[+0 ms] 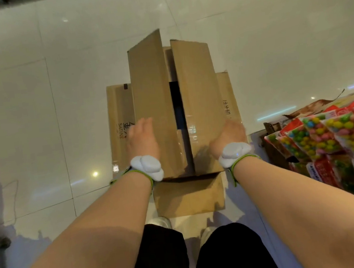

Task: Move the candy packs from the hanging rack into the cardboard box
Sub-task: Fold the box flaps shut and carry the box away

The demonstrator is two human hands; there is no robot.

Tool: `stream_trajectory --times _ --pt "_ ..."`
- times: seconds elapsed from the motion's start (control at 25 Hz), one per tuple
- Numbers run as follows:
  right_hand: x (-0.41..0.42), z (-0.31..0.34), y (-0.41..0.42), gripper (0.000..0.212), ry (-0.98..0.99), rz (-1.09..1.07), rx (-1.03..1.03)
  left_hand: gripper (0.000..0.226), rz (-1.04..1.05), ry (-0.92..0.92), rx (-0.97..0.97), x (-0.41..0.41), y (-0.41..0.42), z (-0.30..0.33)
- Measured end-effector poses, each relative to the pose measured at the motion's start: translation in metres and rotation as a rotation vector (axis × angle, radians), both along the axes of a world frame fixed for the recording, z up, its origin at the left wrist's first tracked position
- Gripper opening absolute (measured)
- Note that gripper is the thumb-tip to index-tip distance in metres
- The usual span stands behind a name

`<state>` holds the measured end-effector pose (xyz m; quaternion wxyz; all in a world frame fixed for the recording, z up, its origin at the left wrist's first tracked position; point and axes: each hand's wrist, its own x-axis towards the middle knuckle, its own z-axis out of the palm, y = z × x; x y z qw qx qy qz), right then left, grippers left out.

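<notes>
a person is standing over a cardboard box (175,111) sitting on a pale tiled floor (31,84), seen from a head camera looking down. both bare arms are reaching to the box's 2 long top flaps, which are standing partly raised with a dark gap between them. the left hand (142,138) is lying flat with fingers straight on the left flap (150,88), gripping nothing. the right hand (227,136) is resting at the outer edge of the right flap (197,91); motion blur is hiding its fingers, so i cannot tell whether they are curling around it. the candy packs (336,134), red with coloured balls, are hanging at the right edge, near the box but outside it. likely risk: the flaps are springing back over the opening, so packs may be landing on cardboard or sliding to the floor.
</notes>
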<state>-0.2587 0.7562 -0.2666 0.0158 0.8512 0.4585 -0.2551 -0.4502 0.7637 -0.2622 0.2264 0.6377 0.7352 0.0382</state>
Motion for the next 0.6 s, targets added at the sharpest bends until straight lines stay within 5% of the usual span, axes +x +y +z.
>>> stream_trajectory --times 0.12,0.2,0.4,0.6 --pt "-0.026 -0.023 0.021 0.05 0.135 0.366 0.12 0.052 -0.243 -0.131 0.001 0.042 0.028 -0.03" --pt "-0.035 -0.056 0.029 0.051 0.129 0.502 0.103 0.057 -0.264 -0.05 -0.056 0.054 0.039 -0.065" --pt "-0.02 -0.142 0.041 0.072 0.036 0.471 0.103 0.101 0.052 0.059 -0.156 0.068 0.063 -0.145" --pt "-0.016 -0.16 0.047 0.086 0.026 0.454 0.05 0.094 0.106 0.046 -0.228 0.079 0.079 -0.162"
